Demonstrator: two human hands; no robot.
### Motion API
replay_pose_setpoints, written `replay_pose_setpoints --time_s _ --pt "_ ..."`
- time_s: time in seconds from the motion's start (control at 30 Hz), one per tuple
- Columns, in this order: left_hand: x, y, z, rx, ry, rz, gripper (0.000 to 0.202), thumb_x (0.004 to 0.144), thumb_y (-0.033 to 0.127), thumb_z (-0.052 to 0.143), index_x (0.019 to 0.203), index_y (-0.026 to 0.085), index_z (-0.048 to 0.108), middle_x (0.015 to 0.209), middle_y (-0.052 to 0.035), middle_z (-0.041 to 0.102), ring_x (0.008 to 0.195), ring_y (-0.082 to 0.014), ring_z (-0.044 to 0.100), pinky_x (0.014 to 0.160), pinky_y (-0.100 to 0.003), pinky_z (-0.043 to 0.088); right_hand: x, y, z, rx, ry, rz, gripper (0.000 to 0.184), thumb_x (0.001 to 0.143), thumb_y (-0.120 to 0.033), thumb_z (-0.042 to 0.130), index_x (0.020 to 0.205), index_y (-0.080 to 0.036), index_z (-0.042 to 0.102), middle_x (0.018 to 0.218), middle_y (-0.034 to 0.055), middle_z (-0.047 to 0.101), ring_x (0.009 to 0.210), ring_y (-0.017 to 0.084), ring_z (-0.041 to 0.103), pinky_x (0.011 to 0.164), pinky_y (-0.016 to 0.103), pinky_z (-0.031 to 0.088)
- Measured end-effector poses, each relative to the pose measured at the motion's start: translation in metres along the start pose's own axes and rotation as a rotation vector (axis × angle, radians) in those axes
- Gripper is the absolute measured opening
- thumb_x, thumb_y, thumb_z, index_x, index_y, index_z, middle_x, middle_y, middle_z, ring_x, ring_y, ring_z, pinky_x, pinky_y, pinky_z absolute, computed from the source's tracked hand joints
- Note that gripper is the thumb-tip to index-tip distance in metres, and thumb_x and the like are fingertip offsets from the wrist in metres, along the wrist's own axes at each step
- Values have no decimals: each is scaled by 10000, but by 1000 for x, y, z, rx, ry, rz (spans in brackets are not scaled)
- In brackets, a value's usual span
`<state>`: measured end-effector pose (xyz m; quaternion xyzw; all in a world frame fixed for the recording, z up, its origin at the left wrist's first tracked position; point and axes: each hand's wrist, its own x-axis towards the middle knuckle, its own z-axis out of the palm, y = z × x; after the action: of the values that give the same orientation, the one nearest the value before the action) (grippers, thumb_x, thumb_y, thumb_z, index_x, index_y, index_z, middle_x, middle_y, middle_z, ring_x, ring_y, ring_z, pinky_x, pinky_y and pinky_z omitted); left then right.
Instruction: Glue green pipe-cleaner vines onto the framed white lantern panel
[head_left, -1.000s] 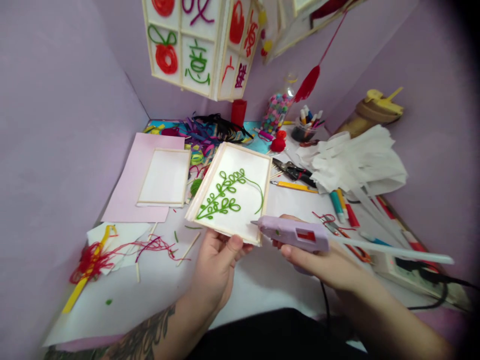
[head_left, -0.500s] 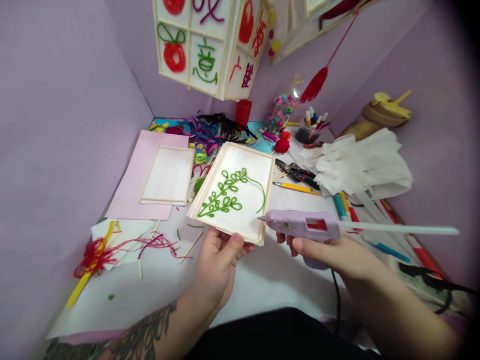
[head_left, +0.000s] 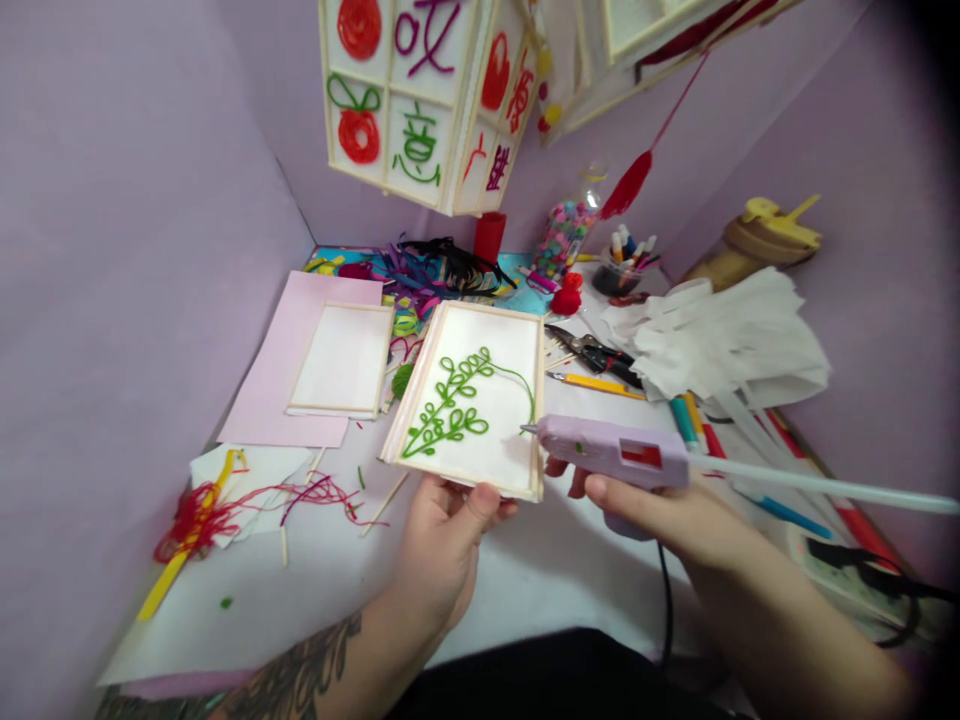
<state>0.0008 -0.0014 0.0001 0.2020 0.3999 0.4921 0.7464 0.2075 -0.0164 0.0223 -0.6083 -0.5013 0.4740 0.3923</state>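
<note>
My left hand (head_left: pixel 450 535) grips the lower edge of a white framed panel (head_left: pixel 502 455), thumb on the front and fingers behind. On the panel's face green yarn (head_left: pixel 450 400) forms a leafy sprig, with a thin strand curving down the right side. My right hand (head_left: pixel 637 505) is wrapped round a lilac hot glue gun (head_left: pixel 600 447), its metal nozzle over the panel's right side near the strand's lower end. From the gun's back sticks a long glue stick (head_left: pixel 817 480). Whether the nozzle touches the panel I cannot tell.
Another framed panel (head_left: pixel 341 360) lies on pink card (head_left: pixel 262 370) at left. Red yarn (head_left: pixel 191 525) tangles round a yellow strip. Pliers (head_left: pixel 596 355), a pencil (head_left: pixel 600 385) and crumpled white material (head_left: pixel 735 335) lie right. A decorated lantern (head_left: pixel 420 100) hangs above the back.
The view has shifted slightly, so most things sit a little lower. The panel has turned slightly in my left hand, and the glue stick's back end has tipped lower. Both grips stay.
</note>
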Motion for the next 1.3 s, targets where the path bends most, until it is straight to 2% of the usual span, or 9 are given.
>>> replay_pose_setpoints --time_s 0.1,0.2,0.33,0.5,0.67,0.8,0.97,1.1,1.3 --pt "0 -1 1 3 -8 -1 372 658 297 863 977 211 693 947 -39 729 782 -153 648 657 -251 538 2 -1 -16 -17 -72 63 309 646 -480 795 822 -227 781 753 59 730 638 216 647 446 265 484" --pt "0 -3 1 14 -42 -17 366 643 317 870 954 198 719 928 -52 734 759 -153 640 661 -259 533 5 -7 -27 15 -123 93 245 586 -385 856 775 -249 780 706 30 730 634 214 655 472 265 513" --pt "1 -3 0 45 -59 -9 323 658 328 858 921 188 733 856 -52 730 697 -143 623 660 -269 526 8 -14 -27 -12 -131 96 288 545 -325 886 809 -267 788 700 11 728 659 225 669 494 267 535" --pt "1 -1 0 16 -51 -22 326 637 308 872 908 186 739 877 -54 734 729 -148 638 656 -256 541 10 -20 -23 -93 -193 85 350 556 -317 878 891 -253 795 788 37 749 714 247 694 543 300 571" --pt "0 -1 -1 -19 -39 -28 320 655 278 864 938 196 738 925 -56 738 777 -145 647 656 -234 556 10 -20 -36 -67 -210 120 417 521 -244 887 927 -244 791 816 48 753 737 254 701 592 335 600" --pt "1 -2 -2 -9 -48 -46 335 653 268 863 953 191 739 949 -64 739 813 -156 650 665 -232 560 12 -32 -46 -83 -201 163 427 492 -200 899 904 -237 792 809 49 745 727 234 693 583 298 597" --pt "1 -2 -3 -13 -46 -65 350 637 269 874 942 182 727 939 -55 733 801 -149 642 642 -227 562 19 -51 -44 -296 -413 -3 301 630 -321 821 915 -229 788 858 57 735 777 215 690 634 269 587" --pt "0 -2 -3 -20 -60 -75 389 632 281 878 970 184 714 970 -45 731 811 -140 640 623 -212 564 25 -50 -46 -472 -568 -125 303 771 -373 708 1009 -192 753 987 75 730 872 209 693 736 279 580" --pt "0 -3 -3 -39 -69 -67 386 640 270 875 978 196 706 965 -32 730 815 -135 642 619 -216 577 27 -46 -49 -505 -651 -86 384 828 -414 641 1120 -176 714 1087 89 734 967 233 698 842 319 567"
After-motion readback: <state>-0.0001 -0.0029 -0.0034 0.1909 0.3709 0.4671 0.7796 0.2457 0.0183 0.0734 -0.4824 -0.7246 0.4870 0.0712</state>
